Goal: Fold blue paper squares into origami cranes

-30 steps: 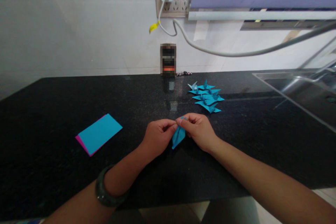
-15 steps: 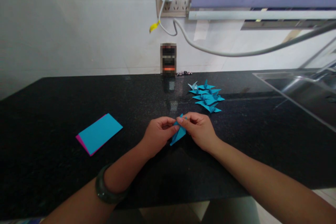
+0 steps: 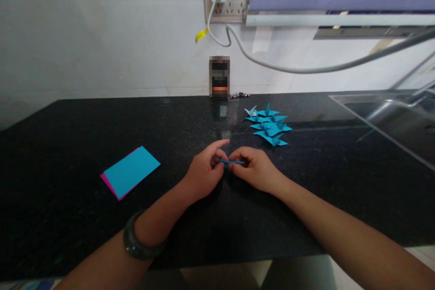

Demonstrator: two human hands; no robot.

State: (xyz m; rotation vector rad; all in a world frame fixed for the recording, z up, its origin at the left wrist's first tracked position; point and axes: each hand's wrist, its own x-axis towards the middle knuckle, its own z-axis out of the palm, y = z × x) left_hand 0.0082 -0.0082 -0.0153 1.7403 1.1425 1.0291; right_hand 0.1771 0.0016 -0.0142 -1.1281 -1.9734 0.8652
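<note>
A small piece of folded blue paper [image 3: 234, 161] is seen edge-on between my hands, above the dark countertop. My left hand [image 3: 208, 166] pinches its left end, with the index finger stretched out above it. From the other side, the thumb and fingers of my right hand [image 3: 254, 167] close on the same paper. Parts of the paper are hidden behind my fingers. Beyond my right hand lies a cluster of several folded blue paper cranes [image 3: 270, 128], with a paler crane [image 3: 251, 111] at its back left.
A stack of blue and pink paper [image 3: 132, 172] lies left on the black countertop [image 3: 68, 145]. At the wall stands a phone-like object with a blurred screen [image 3: 219, 77], a beaded strand [image 3: 239, 95] beside it. A metal sink [image 3: 401, 122] is at right; a cable [image 3: 299, 70] hangs above.
The folded blue paper has turned from showing its broad face to lying nearly edge-on. My left index finger has lifted and straightened; my right fingers have shifted their pinch.
</note>
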